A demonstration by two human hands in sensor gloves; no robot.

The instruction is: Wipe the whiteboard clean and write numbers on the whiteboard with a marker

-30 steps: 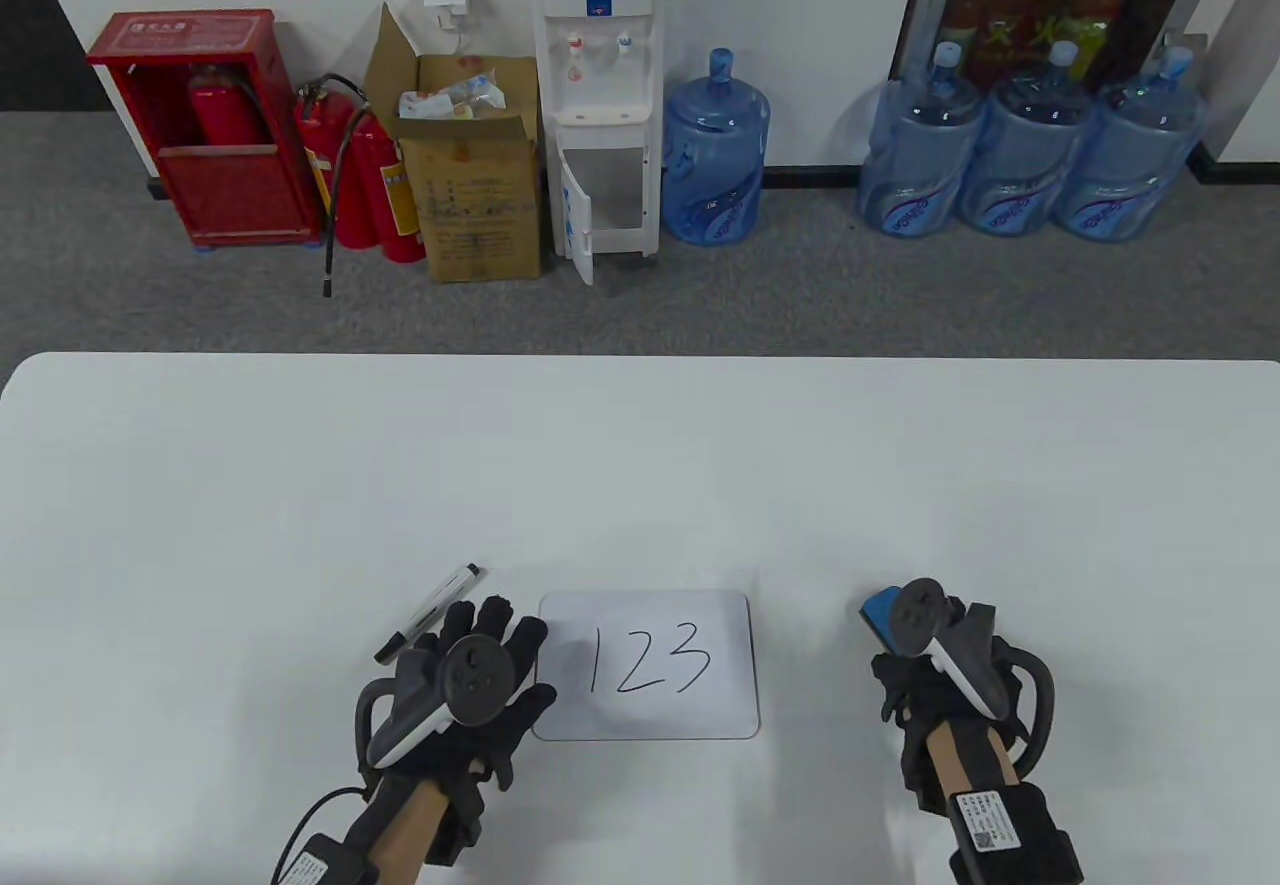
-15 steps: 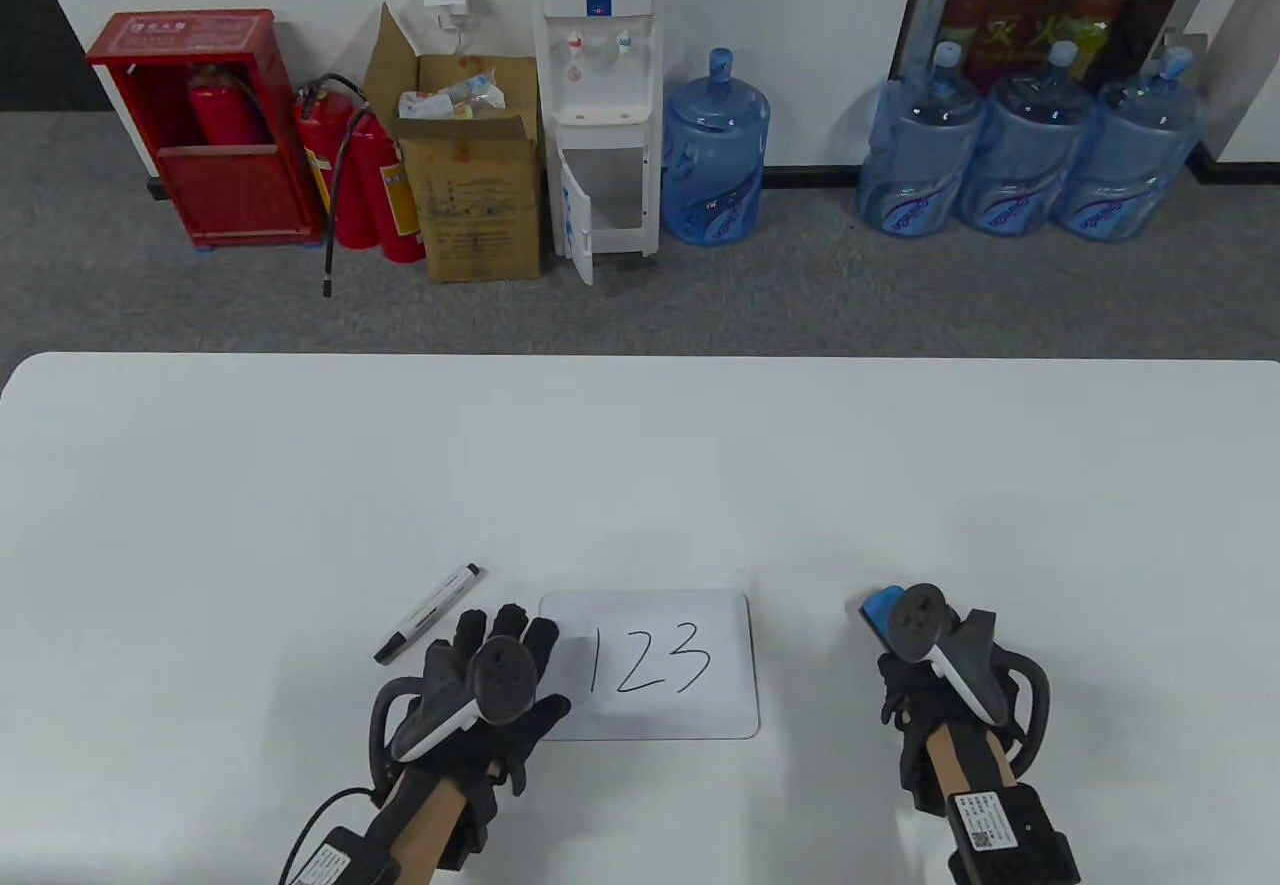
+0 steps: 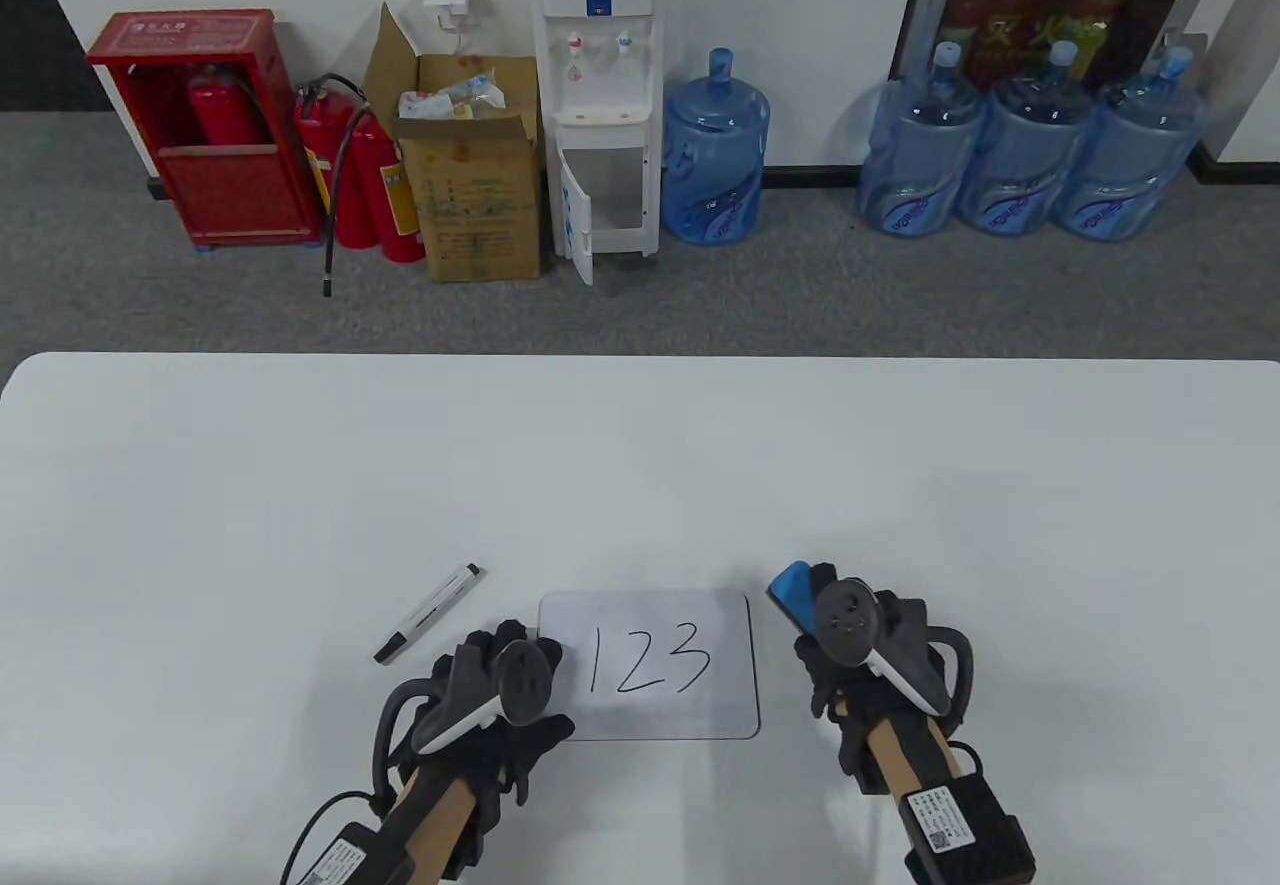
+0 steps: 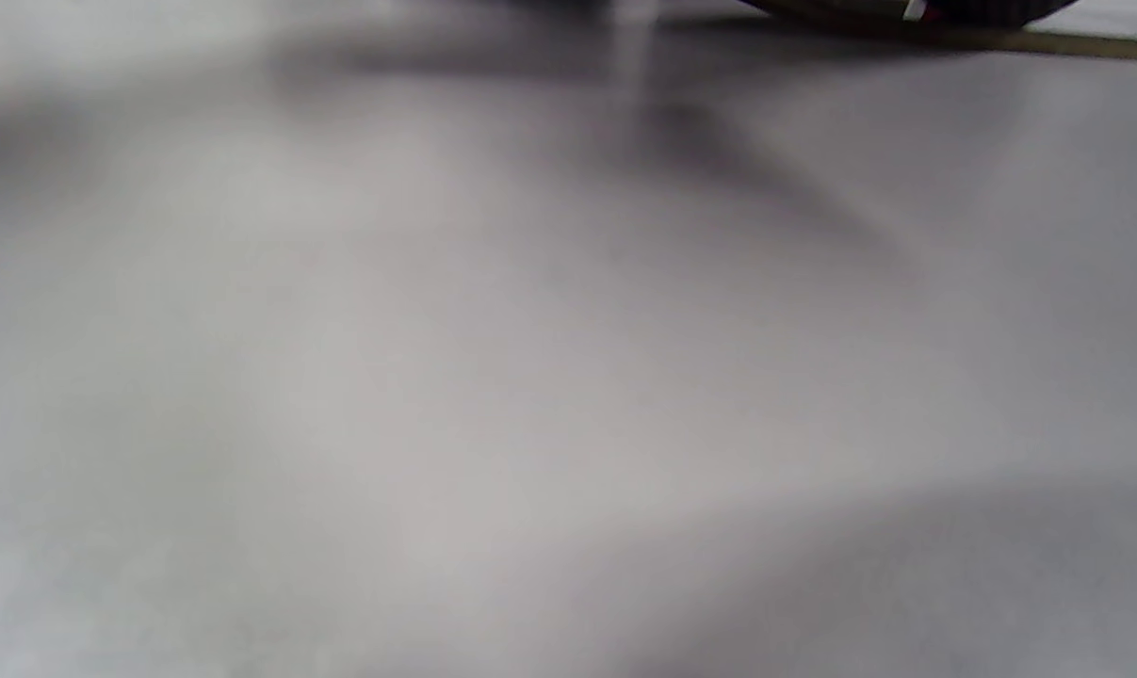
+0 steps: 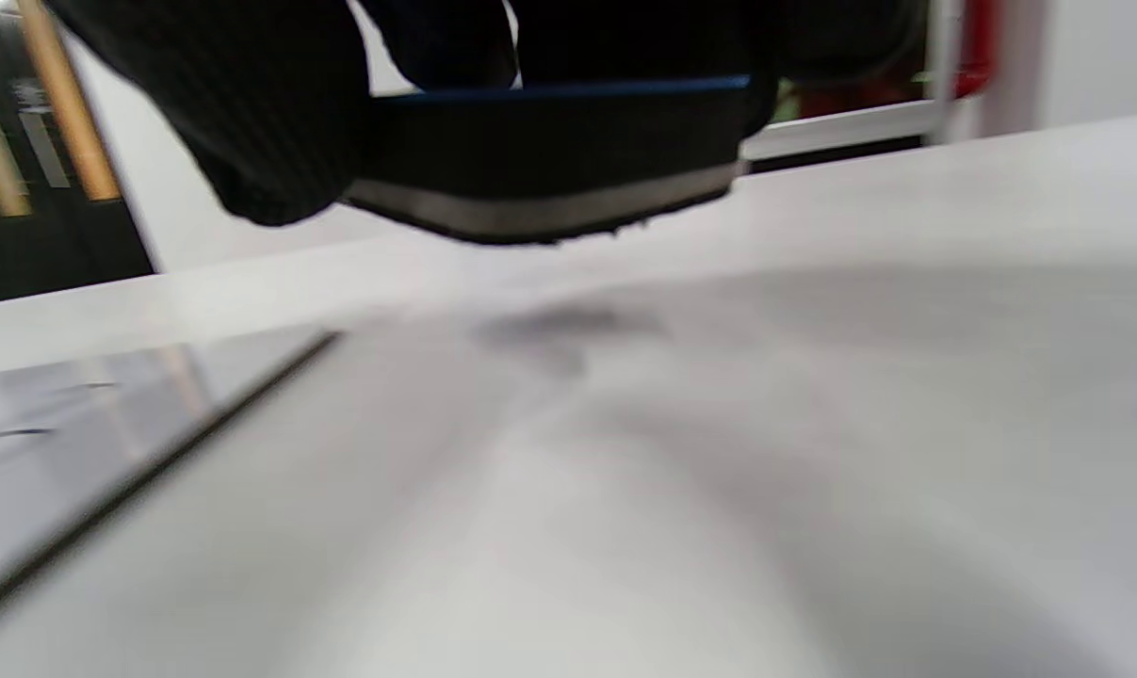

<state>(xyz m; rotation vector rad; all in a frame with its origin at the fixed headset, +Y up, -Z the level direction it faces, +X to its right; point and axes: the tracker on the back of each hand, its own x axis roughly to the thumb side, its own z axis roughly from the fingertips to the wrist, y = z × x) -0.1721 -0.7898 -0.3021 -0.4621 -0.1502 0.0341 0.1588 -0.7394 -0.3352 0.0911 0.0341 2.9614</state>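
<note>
A small whiteboard (image 3: 650,715) lies near the table's front edge with "123" written on it in black. My left hand (image 3: 492,647) rests at its left edge, thumb by the lower left corner, fingers relaxed and holding nothing. My right hand (image 3: 815,597) grips a blue eraser (image 3: 792,589) just off the board's upper right corner. In the right wrist view the eraser (image 5: 549,160) hangs felt side down a little above the table, with the whiteboard's edge (image 5: 106,471) at the left. A black-and-white marker (image 3: 428,613) lies up-left of the left hand. The left wrist view is only blurred tabletop.
The white table (image 3: 640,465) stretches wide behind the board. On the floor beyond it stand a water dispenser (image 3: 598,95), several blue water jugs (image 3: 1020,150), a cardboard box (image 3: 475,175) and red fire extinguishers (image 3: 360,175).
My right hand has carried the eraser left, from well right of the board to its upper right corner. My left hand has slid right, up against the board's left edge.
</note>
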